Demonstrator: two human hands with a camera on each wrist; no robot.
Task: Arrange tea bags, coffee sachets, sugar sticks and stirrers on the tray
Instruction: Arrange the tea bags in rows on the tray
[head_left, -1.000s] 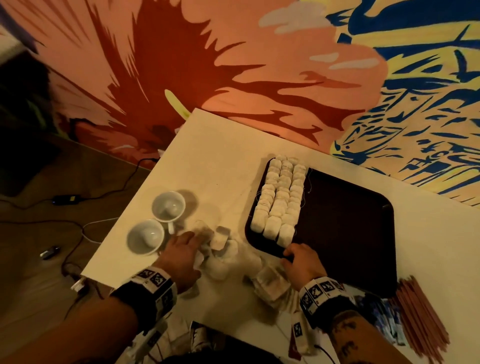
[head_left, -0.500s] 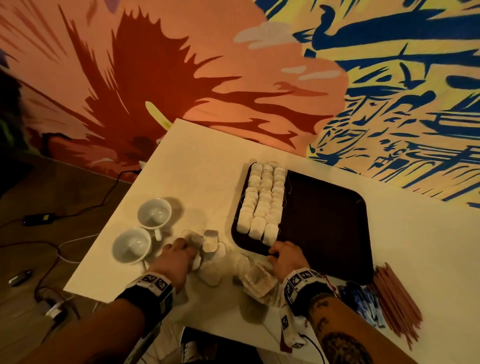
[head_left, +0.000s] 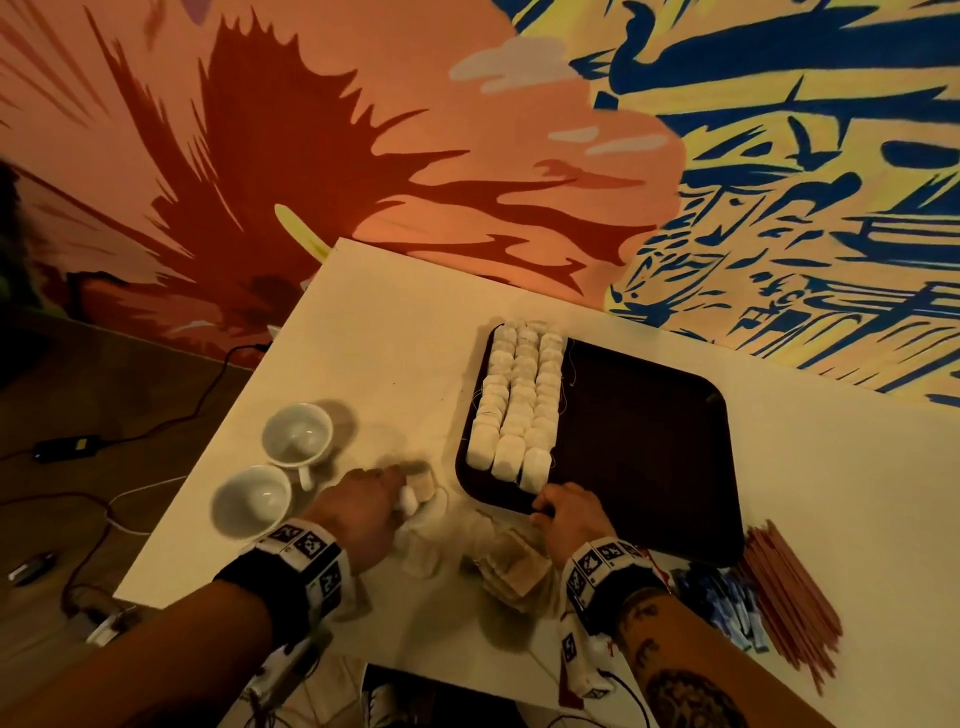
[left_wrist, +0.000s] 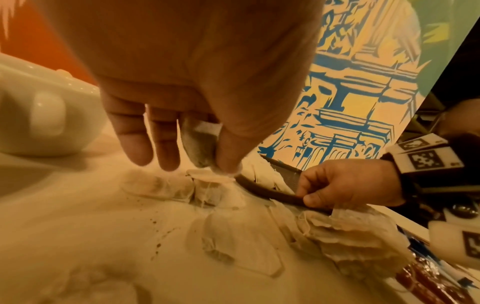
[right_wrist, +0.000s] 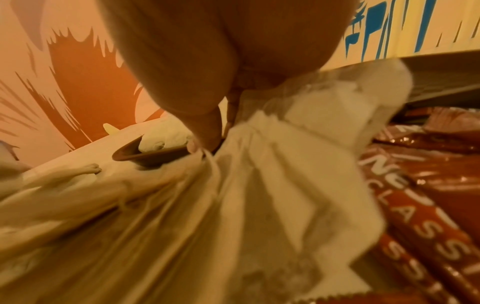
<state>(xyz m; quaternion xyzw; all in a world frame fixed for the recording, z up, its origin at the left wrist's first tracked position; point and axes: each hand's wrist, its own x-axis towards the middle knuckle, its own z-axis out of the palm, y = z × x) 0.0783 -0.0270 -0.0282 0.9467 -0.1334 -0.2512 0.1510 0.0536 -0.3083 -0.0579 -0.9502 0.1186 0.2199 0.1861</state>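
Observation:
A dark tray (head_left: 649, 447) lies on the white table, and three rows of white tea bags (head_left: 519, 395) fill its left side. My left hand (head_left: 405, 493) is left of the tray among loose tea bags (left_wrist: 233, 242). It pinches one tea bag (left_wrist: 200, 148) between thumb and fingers, just above the table. My right hand (head_left: 545, 506) grips the tray's near rim (left_wrist: 270, 193), thumb on its outer edge. Behind that hand lies a heap of tea bags (head_left: 511, 566). Red-brown coffee sachets (right_wrist: 428, 205) lie under the right wrist.
Two white cups (head_left: 296, 434) (head_left: 252, 501) stand close to my left hand, near the table's left edge. A bundle of reddish sticks (head_left: 789, 597) and blue packets (head_left: 727, 603) lie right of my right arm. A painted wall runs behind the table.
My left hand has closed on one loose tea bag and raised it slightly. My right hand has stayed on the tray's near rim. The head view has shifted a little.

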